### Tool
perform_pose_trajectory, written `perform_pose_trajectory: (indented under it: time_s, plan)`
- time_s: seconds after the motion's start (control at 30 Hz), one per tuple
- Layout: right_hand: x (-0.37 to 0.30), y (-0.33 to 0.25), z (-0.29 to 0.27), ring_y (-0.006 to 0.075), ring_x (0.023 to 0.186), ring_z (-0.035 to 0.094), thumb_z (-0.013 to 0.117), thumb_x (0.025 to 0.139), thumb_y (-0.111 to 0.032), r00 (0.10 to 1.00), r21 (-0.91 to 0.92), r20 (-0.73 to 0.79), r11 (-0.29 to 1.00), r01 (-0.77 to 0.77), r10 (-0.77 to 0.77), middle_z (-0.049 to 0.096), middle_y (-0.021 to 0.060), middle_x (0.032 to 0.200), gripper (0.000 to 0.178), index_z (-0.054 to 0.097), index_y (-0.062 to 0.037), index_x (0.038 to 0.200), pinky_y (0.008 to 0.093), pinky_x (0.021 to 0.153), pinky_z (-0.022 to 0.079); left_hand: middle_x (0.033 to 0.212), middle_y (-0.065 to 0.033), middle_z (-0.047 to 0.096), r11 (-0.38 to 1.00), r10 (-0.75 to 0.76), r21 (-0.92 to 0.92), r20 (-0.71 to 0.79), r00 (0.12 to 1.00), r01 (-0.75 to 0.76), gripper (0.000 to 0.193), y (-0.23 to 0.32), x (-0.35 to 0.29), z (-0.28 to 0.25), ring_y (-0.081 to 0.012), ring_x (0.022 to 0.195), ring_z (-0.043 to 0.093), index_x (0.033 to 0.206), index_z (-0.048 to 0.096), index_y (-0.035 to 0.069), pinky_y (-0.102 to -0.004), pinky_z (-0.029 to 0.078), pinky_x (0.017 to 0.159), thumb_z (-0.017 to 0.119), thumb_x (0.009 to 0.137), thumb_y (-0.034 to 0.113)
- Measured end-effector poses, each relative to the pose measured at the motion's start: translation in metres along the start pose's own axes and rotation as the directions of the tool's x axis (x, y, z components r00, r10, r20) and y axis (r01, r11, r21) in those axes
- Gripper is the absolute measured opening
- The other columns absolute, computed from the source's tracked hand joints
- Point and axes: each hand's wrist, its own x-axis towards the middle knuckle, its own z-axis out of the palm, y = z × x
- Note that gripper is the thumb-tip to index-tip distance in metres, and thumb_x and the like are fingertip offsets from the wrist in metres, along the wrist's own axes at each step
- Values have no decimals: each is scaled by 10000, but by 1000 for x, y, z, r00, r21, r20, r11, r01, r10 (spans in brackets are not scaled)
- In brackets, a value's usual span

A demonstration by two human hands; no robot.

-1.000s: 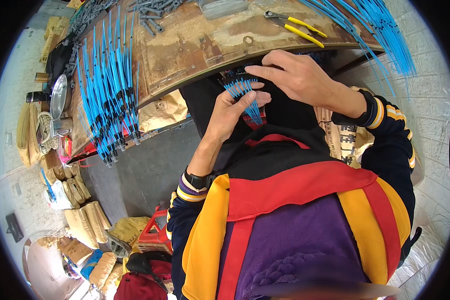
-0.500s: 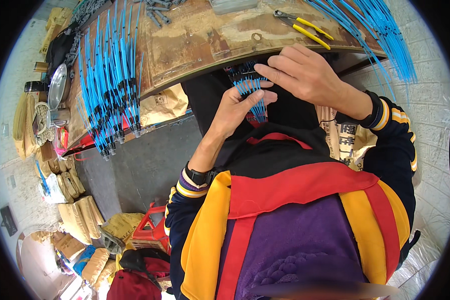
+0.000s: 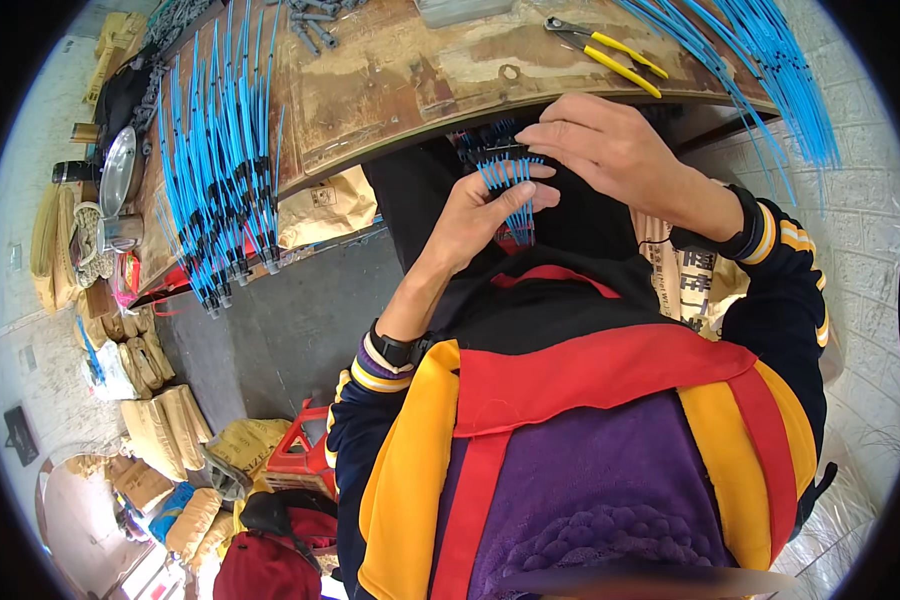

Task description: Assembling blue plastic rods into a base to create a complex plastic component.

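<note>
In front of my lap, below the table edge, my left hand (image 3: 477,212) is closed round a fanned bundle of thin blue tubes (image 3: 517,205) with the thumb across them. Dark ends of the bundle point away from me, under the table edge. My right hand (image 3: 620,150) hovers just right of these ends, its thumb and forefinger pinched together close to them. Whatever is between those fingertips is too small to make out. Beyond the right hand, on the table, lie end-cutting pliers (image 3: 620,65) with yellow handles.
The worn wooden table (image 3: 410,100) runs across the top. Blue tubes with black fittings (image 3: 215,180) hang over its left edge, and more blue tubes (image 3: 775,80) hang at the right. Grey plastic parts (image 3: 315,25) lie at the back. A red stool (image 3: 300,450) stands lower left.
My right hand has shifted slightly to the right and away from the tubes' ends. The left hand keeps its hold on the bundle, almost in the same place.
</note>
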Motion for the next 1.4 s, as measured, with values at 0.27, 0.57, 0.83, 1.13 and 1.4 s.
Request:
perform_pose_trajectory:
  time_s: [0.27,0.57,0.83,1.13,1.4]
  plan:
    - [-7,-7,8,237,853,604,619,815,29,974,285,-13,935,-213,226,571,107,982,301,652,-36,1107,325,716,499,1036,-125,693,1000,-29,12,16,999,29,258,1,7,6,-196,985,668,1215,582,-14,-305,526,887,529,990,100]
    - [-4,-6,4,281,863,585,636,779,6,994,114,-57,990,-82,89,547,112,990,315,621,-33,1091,346,754,505,1035,-121,689,999,-51,17,57,997,50,263,3,10,5,-204,987,668,1220,577,-17,-319,529,893,521,991,99]
    - [-2,-6,14,260,857,573,575,780,109,977,318,-39,930,-186,209,550,112,988,360,638,-26,1108,320,716,480,1027,-118,688,998,-58,23,61,996,57,256,8,5,1,-203,988,667,1214,580,-16,-323,535,889,513,993,95]
    - [2,-15,16,241,884,581,555,853,90,987,262,-38,954,-143,158,545,112,1009,325,638,-34,1142,306,723,482,1022,-122,688,999,-43,2,53,998,43,251,7,1,-2,-210,978,673,1202,581,-25,-325,543,883,514,993,98]
    - [7,-17,21,259,929,587,565,885,24,975,273,-44,942,-197,217,547,116,1113,325,627,-54,1194,333,799,475,1016,-122,691,999,-18,38,44,999,17,246,4,2,-5,-207,966,676,1189,587,-31,-325,545,882,520,991,99]
